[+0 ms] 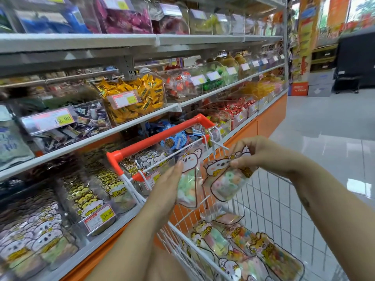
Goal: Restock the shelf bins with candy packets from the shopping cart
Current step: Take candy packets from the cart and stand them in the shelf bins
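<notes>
My left hand [167, 184] holds one clear candy packet [188, 187] with a white bear print and pale green sweets, above the cart's near corner. To its right, my right hand [261, 152] pinches the top of a second bear-print packet [227, 182] full of pastel ring sweets. Both packets hang over the white wire shopping cart [259, 197] with its orange handle [160, 136]. Several more packets [243, 248] lie in the cart's basket. The lower-left shelf bins [40, 236] hold similar bear and cat packets.
Clear bins of yellow [134, 98], red [233, 108] and green [213, 78] candies line the shelves, with price tags on their fronts. The cart stands close against the orange shelf base [269, 120]. Grey tiled aisle floor [324, 128] extends to the right.
</notes>
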`<state>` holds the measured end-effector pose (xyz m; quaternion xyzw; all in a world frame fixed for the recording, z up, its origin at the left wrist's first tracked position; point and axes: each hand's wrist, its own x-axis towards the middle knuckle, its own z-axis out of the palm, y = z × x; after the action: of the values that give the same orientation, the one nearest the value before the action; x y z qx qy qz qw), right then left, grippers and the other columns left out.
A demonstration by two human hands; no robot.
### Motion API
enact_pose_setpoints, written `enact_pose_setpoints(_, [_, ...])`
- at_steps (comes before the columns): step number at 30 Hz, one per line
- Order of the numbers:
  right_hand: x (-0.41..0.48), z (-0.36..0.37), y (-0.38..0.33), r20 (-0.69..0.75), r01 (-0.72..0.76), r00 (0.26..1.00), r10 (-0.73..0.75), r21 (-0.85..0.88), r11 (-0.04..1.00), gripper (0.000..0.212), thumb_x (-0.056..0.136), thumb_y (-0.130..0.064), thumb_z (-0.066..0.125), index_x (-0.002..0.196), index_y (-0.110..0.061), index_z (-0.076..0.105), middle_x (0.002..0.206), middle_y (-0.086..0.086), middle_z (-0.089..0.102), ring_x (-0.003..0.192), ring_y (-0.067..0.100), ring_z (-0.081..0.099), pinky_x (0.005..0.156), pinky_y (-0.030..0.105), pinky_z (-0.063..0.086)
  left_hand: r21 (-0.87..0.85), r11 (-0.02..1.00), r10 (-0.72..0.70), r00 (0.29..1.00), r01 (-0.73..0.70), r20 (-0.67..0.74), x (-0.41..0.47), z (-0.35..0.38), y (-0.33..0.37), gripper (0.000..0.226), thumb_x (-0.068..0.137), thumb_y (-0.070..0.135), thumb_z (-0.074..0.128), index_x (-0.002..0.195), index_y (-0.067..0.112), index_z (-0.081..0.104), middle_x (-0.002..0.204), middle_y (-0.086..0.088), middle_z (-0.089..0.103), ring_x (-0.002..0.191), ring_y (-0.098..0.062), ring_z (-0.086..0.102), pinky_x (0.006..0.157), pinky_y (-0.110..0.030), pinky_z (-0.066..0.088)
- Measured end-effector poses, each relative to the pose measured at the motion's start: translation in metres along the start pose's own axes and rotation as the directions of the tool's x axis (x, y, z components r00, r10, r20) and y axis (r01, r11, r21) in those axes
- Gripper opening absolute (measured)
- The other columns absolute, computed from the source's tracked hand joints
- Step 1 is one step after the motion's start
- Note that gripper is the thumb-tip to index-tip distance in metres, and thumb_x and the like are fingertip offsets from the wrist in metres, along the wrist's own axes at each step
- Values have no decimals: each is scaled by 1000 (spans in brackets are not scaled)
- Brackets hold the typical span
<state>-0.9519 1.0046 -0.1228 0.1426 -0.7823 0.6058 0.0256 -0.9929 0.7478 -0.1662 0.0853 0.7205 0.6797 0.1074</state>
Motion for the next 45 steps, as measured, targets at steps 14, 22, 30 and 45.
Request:
enact_pose_setpoints(14, [13, 31, 19, 44, 10, 999, -16, 132, 991, 13, 73, -18, 78, 76, -17, 66, 123, 1, 70, 110, 21, 69, 76, 33, 59, 252, 968, -32, 994, 6, 100, -7, 16, 9, 35, 98, 59, 43, 114, 39, 67, 125, 20, 62, 128, -11, 51, 113, -45, 38])
enact_pose_setpoints(22, [11, 32, 22, -119, -104, 985, 122, 148, 984, 17, 82, -15, 78, 95, -10, 68, 93, 14, 76, 85, 32, 75, 72, 36, 62, 59, 994, -103, 983, 95, 153, -15, 11, 14, 69, 81, 72, 46, 122, 19, 64, 108, -5, 76, 98, -27, 73, 92, -49, 57])
enact_pose_setpoints(30, [17, 46, 35, -227, -132, 925, 305, 560, 818, 21, 81, -12, 74, 94, 2, 65, 82, 19, 72, 63, 24, 69, 54, 31, 59, -160, 982, -78, 989, 97, 122, -17, 5, 11, 57, 81, 55, 57, 117, 11, 60, 99, -15, 76, 83, -28, 73, 85, -47, 59])
enact_pose_setpoints(45, [58, 107, -16, -244, 28, 963, -110, -317, 948, 46, 85, -53, 70, 96, -9, 62, 88, 16, 67, 76, 26, 65, 69, 42, 54, -37, 999, 11, 1000, -11, -5, -44, -67, 31, 25, 95, 18, 61, 119, 12, 63, 83, -19, 75, 62, -26, 72, 78, -42, 59])
